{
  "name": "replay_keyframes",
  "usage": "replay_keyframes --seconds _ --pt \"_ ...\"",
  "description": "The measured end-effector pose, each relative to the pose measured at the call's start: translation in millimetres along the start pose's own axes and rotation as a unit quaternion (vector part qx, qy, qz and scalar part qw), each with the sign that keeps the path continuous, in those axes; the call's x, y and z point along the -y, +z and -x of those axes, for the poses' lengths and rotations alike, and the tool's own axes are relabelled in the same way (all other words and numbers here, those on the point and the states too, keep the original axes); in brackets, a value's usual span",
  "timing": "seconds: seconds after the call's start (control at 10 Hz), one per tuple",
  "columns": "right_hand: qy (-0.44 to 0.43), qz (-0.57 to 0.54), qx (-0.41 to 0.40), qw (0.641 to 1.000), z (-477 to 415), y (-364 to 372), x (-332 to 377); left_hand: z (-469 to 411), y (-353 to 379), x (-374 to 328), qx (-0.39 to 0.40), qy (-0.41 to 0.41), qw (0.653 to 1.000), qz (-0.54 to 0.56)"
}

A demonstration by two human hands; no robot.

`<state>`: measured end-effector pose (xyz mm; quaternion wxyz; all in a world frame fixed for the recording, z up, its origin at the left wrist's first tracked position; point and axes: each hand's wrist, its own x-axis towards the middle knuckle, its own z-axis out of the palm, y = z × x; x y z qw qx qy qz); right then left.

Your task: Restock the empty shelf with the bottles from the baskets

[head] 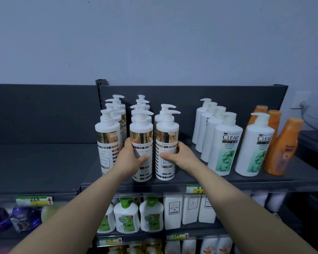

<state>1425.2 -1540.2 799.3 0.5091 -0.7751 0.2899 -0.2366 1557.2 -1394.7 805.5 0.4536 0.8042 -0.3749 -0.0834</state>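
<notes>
Fingers [143, 158] of the left hand [131, 158] curl round one gold-banded bottle [141, 136], thumb across its label. Fingers [166, 155] of the right hand [181, 156] wrap the neighbouring bottle [167, 137], which is nearer the front CLEAR bottle [225, 143]. Both stand upright on the shelf [200, 178], apart from that CLEAR bottle. Best to keep the bases flat and square each with its row.

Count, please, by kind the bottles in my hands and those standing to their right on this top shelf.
Gold-banded pump bottles, one gripped by the left hand, one by the right hand: 2
White Clear pump bottles: 5
Orange bottles: 3
Total: 10
</notes>
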Motion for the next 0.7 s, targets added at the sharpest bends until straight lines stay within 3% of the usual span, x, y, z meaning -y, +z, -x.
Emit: replay_keyframes --seconds 0.4,0.7 --pt "0.004 0.146 -0.008 0.989 35.2 -29.0 -11.4 23.9 9.4 -6.7 -0.013 -0.048 0.999 -0.023" --pt "-0.023 0.256 -0.017 0.966 94.5 -75.7 -12.3 88.3 13.4 -37.7 -0.010 -0.027 0.996 -0.089"
